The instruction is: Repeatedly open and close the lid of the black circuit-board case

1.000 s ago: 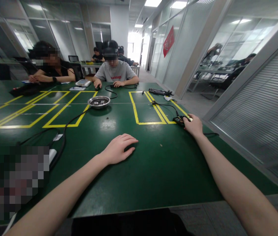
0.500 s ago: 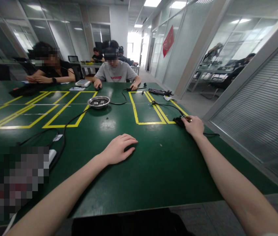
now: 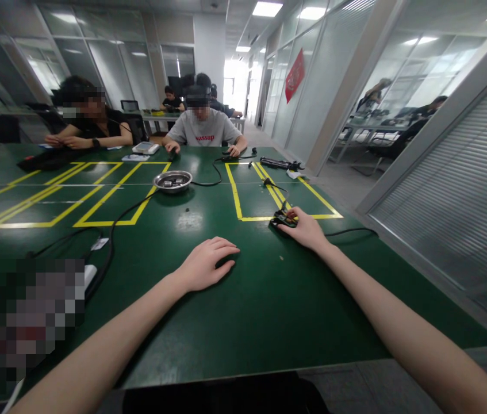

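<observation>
- While the left hand (image 3: pixel 206 265) is resting on the tabletop (image 3: pixel 247 328), grip loose, the right hand (image 3: pixel 307 229) is grasping a device (image 3: pixel 278 219).
- A bowl (image 3: pixel 173 190) is sitting beyond.

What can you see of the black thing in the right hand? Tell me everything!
The black thing is small and looks like plastic, with lighter bits on it too blurry to make out. The right hand has its fingers over it, hiding part of it. A thin dark cable shows just beyond it. It is at the near line of yellow tape on the green table. I can't tell if it's lifted a little.
</observation>
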{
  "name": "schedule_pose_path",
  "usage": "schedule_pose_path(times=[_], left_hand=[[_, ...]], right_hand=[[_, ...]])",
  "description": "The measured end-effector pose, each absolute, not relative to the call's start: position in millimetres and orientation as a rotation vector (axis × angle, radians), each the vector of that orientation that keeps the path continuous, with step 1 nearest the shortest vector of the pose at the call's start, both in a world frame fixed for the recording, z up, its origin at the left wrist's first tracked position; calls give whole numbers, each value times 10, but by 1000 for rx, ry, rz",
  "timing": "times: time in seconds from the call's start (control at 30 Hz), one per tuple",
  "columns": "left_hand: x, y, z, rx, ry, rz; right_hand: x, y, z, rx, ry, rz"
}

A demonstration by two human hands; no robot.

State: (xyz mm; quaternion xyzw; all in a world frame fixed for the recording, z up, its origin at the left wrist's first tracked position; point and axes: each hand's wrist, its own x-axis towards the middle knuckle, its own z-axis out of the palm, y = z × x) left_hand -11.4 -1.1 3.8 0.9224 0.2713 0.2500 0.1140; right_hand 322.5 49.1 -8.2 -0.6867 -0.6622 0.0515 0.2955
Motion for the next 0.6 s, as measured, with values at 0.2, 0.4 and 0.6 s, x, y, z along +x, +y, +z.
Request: schedule_pose_path(times=[0.2, 0.4, 0.6], left_hand=[[-146, 2, 77, 2677, 869, 929], [-189, -61, 225, 2791, 675, 741], [-183, -126, 265, 2844, 676, 626]], right_hand=[[2410, 103, -45, -1208, -2210, 398], [2097, -268, 19, -762, -2479, 637], [2140, -276, 51, -652, -2466, 627]])
